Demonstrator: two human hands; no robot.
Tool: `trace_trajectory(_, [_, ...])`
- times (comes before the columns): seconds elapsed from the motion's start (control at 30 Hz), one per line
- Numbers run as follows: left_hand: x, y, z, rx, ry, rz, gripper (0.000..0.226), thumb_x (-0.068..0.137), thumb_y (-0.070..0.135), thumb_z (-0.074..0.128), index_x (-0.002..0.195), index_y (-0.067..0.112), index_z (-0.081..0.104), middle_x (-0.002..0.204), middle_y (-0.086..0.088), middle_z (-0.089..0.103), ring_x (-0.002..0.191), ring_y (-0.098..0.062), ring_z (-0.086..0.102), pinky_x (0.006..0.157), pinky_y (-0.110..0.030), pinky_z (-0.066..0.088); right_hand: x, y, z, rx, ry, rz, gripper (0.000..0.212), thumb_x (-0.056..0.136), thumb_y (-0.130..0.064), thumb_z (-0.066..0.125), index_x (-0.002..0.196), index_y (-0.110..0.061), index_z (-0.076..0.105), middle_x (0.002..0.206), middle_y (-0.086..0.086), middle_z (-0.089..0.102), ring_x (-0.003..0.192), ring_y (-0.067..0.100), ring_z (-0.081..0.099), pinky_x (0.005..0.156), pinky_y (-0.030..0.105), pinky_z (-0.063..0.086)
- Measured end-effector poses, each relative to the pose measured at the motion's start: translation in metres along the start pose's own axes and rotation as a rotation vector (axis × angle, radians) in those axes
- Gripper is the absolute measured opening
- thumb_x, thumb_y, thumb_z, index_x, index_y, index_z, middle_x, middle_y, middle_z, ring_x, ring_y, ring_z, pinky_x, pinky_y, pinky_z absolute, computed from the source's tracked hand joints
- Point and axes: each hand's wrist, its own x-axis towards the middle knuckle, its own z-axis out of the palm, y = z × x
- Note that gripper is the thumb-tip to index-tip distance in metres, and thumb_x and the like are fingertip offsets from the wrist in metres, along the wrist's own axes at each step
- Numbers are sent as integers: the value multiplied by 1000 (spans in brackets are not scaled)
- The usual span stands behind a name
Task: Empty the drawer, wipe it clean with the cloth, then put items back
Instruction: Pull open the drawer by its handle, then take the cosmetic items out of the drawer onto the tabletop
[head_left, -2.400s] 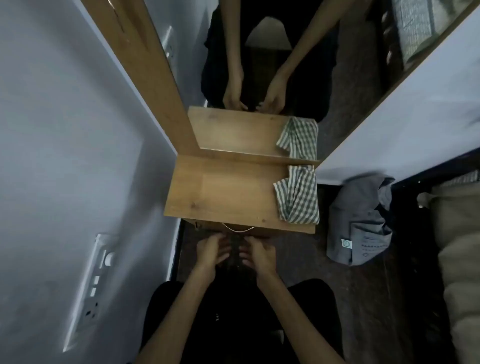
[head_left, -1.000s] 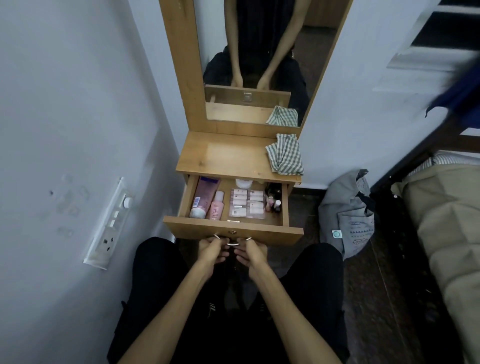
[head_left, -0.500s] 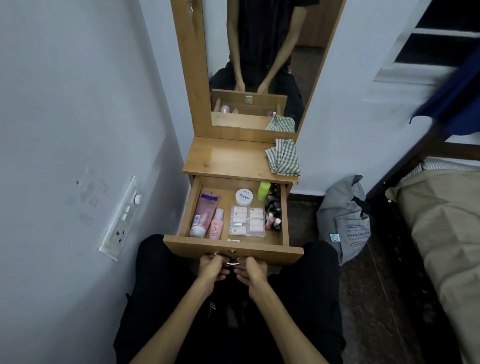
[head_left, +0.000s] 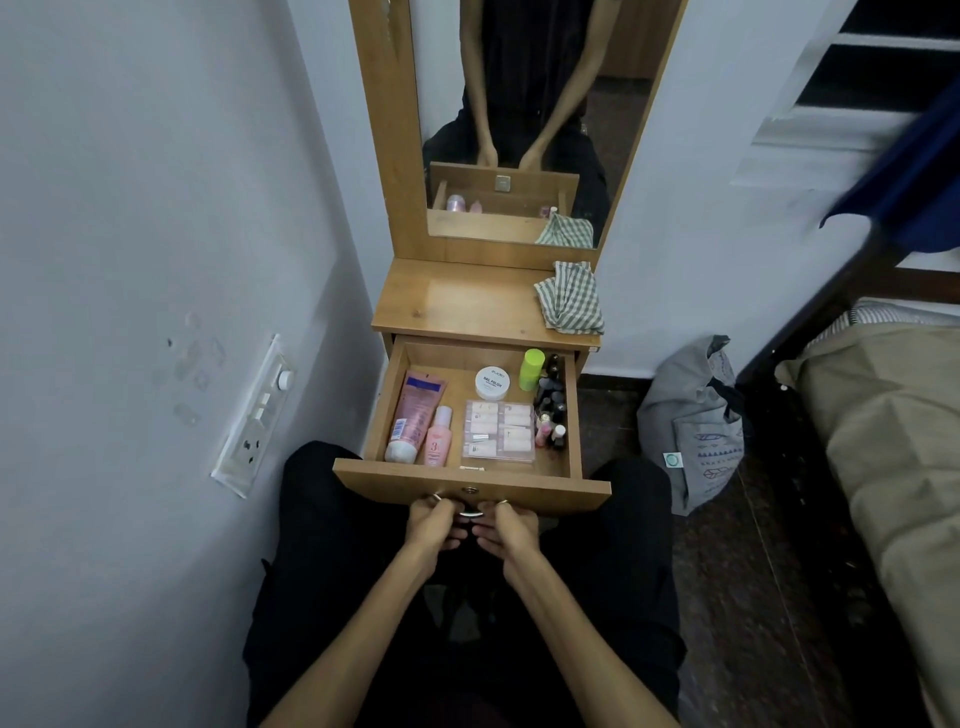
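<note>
Drawer (head_left: 470, 486) stands open, contents inside. Left grip (head_left: 434, 525) and right grip (head_left: 506, 527) curl round its metal handle (head_left: 470, 514). Checked cloth (head_left: 570, 297) lies on counter (head_left: 467, 306).

Drawer (head_left: 470, 486) pulled from shut to wide open by both hands; toiletries inside now exposed.
</note>
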Motion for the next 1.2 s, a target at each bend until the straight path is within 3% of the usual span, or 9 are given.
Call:
trace_trajectory(0.33, [3,-4,-2,-23,0,-39,13,90,15,64,87,4,72,67,-6,70,50,-15,58,51,-24,45,-3,0,-5,-75,-29,0,14,95,-15,64,90,-8,74,73,8,75,61,16,67,58,26,54])
trace_trajectory(0.6, [-14,2,-15,-2,2,-44,21,90,23,65,89,2,70,62,-6,67,53,-18,62,53,-26,47,-36,-22,-20,-324,-179,31,26,91,-29,67,89,-4,74,74,10,76,60,18,69,58,26,56])
trace_trajectory(0.77, [-49,32,-25,15,-40,150,24,92,14,61,71,5,67,63,-12,65,61,-20,62,59,-29,49,-63,-51,-14,-314,-326,-89,20,93,-19,64,82,-6,75,73,11,74,62,16,69,65,27,58])
trace_trajectory(0.9, [-66,70,-37,53,-40,360,23,93,13,61,73,3,68,71,-16,69,66,-17,64,69,-32,55,-73,-79,0,-269,-390,-194,19,94,-15,64,83,-6,76,76,13,75,66,18,69,69,29,59])
trace_trajectory(1.03, [-55,107,-53,255,95,519,19,90,17,66,72,15,66,71,1,67,71,-12,63,68,-26,49,-61,-105,19,-290,-355,-297,20,96,-12,62,82,-6,75,72,9,74,62,16,67,65,28,58])
trace_trajectory(1.13, [-37,131,-64,570,206,585,5,87,24,70,83,23,67,80,12,68,74,-5,62,60,-19,40,-43,-120,38,-334,-273,-291,16,94,-11,63,87,-3,75,72,7,74,57,14,66,63,28,58])
trace_trajectory(1.2, [-20,138,-70,746,252,614,8,86,28,71,91,23,67,85,12,67,74,-7,59,60,-22,39,-31,-125,51,-400,-255,-276,18,90,-12,63,91,0,76,78,10,77,58,15,69,60,27,60])
